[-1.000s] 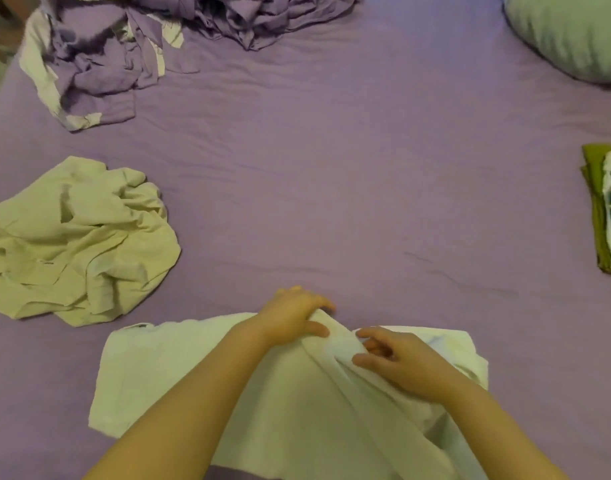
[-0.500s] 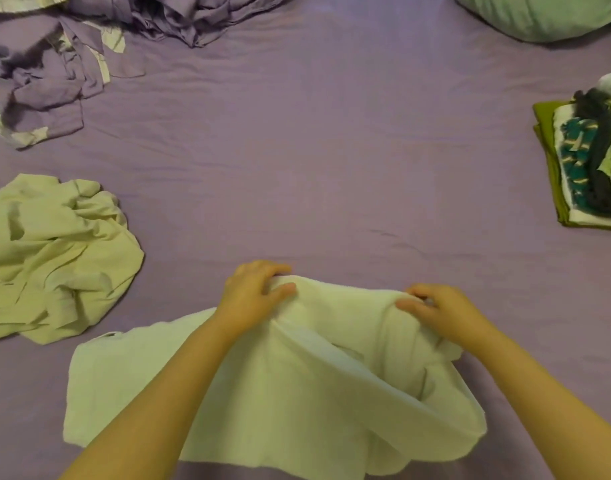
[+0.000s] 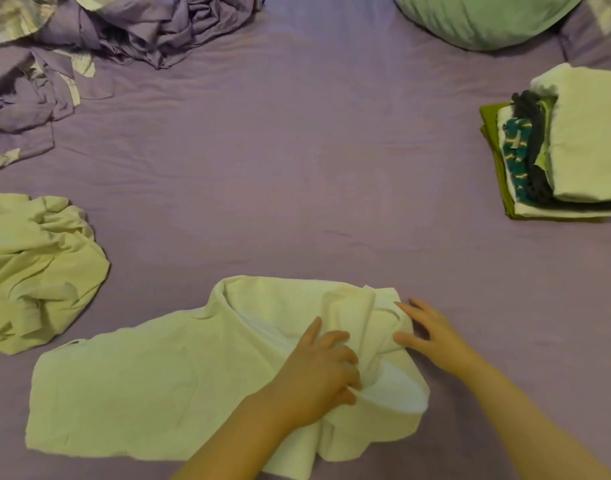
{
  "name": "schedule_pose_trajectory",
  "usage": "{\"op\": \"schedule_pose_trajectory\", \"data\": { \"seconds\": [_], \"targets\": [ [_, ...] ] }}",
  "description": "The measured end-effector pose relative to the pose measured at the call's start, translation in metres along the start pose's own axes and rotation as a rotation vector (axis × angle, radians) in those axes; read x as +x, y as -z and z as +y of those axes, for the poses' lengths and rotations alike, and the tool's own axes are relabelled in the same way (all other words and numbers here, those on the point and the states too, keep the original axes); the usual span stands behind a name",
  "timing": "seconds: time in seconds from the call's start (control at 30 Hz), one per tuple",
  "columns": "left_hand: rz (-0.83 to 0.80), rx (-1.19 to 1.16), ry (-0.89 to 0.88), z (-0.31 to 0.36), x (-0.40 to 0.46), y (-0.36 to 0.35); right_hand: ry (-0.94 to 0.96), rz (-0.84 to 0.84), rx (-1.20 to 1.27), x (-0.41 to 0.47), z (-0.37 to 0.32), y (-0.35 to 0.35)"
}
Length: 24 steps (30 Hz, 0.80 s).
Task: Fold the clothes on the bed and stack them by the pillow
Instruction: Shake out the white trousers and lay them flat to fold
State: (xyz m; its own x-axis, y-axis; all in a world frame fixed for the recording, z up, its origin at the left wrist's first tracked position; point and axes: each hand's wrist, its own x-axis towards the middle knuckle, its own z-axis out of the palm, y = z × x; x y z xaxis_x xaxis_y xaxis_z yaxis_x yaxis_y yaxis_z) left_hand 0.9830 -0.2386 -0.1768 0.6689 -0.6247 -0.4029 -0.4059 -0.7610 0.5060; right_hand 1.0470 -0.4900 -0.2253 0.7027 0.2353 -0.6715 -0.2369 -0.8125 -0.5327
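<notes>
A pale white garment lies spread across the near part of the purple bed, its right end bunched into folds. My left hand rests on that bunched part with its fingers curled into the cloth. My right hand lies at the garment's right edge, fingers spread and touching the fabric. A crumpled pale green garment sits at the left. A stack of folded clothes stands at the right, below a light pillow.
A heap of rumpled purple bedding fills the far left corner. Bare purple sheet stretches between the garment and the pillow.
Both hands came down and toward me, laying the lifted cloth on the bed. My left hand moved right onto the bunched end. The view shifted right, showing more of the stack.
</notes>
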Motion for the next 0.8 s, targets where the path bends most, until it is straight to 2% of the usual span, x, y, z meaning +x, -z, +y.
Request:
{"op": "schedule_pose_trajectory", "data": {
  "seconds": [0.1, 0.2, 0.37, 0.47, 0.6, 0.63, 0.73, 0.8],
  "targets": [
    [0.122, -0.087, 0.122, -0.005, 0.005, 0.009, 0.06, 0.106, 0.285, 0.001, -0.002, -0.001],
    [0.248, -0.181, 0.239, -0.013, 0.012, 0.025, 0.066, 0.104, 0.458, -0.009, -0.013, 0.01],
    [0.428, -0.291, 0.359, -0.019, 0.018, 0.042, 0.129, 0.1, 0.445, -0.056, -0.031, 0.066],
    [0.452, -0.242, 0.374, -0.015, 0.034, 0.041, 0.129, 0.065, 0.278, -0.07, -0.04, 0.109],
    [0.416, -0.027, 0.439, 0.0, 0.076, 0.023, 0.07, 0.326, -0.143, -0.042, -0.031, 0.121],
    [0.397, -0.002, 0.478, 0.004, 0.086, 0.016, 0.031, 0.346, -0.2, -0.034, -0.02, 0.116],
    [0.316, -0.092, 0.508, 0.023, 0.108, -0.007, -0.008, 0.315, -0.384, -0.027, 0.023, 0.09],
    [0.259, -0.244, 0.431, 0.044, 0.116, -0.021, 0.113, 0.413, -0.402, -0.042, 0.049, 0.07]
  ]
}}
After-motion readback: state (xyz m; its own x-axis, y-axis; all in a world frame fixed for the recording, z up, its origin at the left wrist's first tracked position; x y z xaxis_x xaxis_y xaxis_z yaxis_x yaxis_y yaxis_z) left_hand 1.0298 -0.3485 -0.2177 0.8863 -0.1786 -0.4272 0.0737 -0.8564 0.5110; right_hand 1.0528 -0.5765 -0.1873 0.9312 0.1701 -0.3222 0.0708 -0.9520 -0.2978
